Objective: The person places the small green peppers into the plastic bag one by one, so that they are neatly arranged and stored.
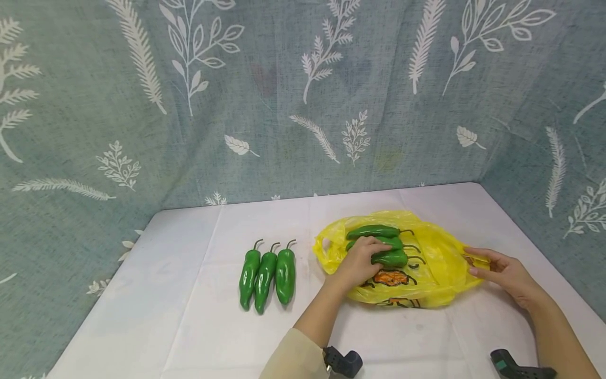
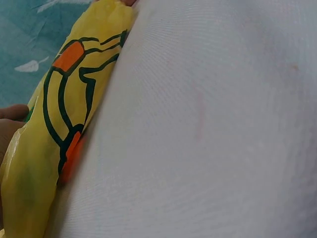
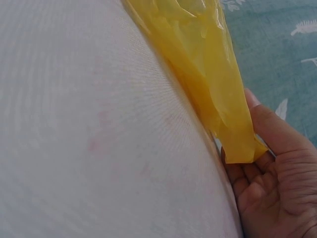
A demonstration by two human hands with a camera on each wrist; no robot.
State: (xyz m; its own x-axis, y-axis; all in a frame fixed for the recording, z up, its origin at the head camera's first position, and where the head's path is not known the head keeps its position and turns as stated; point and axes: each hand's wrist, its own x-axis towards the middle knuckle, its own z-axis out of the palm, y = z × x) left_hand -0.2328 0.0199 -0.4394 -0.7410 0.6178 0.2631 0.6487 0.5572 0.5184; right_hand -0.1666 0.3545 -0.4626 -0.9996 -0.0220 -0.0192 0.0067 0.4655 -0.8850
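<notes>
A yellow plastic bag (image 1: 437,247) with orange and dark printing lies flattened on the table. Three glossy green chili peppers rest on it side by side, stems to the right: a rear pepper (image 1: 371,231), a middle pepper (image 1: 394,242) and a front pepper (image 1: 393,258). My left hand (image 1: 361,263) grips the front pepper near its stem end, fingers over its far side and thumb at its near side; the hand hides the peppers' left parts. At the bag's right end, my right hand (image 1: 508,273) pinches the gathered plastic between thumb and fingers, also visible in the right wrist view.
Left of the bag, three more green peppers (image 1: 267,276) lie in a row, stems pointing away. A white cloth (image 1: 213,337) covers the table. Behind it and along the sides hangs a grey-green curtain (image 1: 265,105) with white leaf prints.
</notes>
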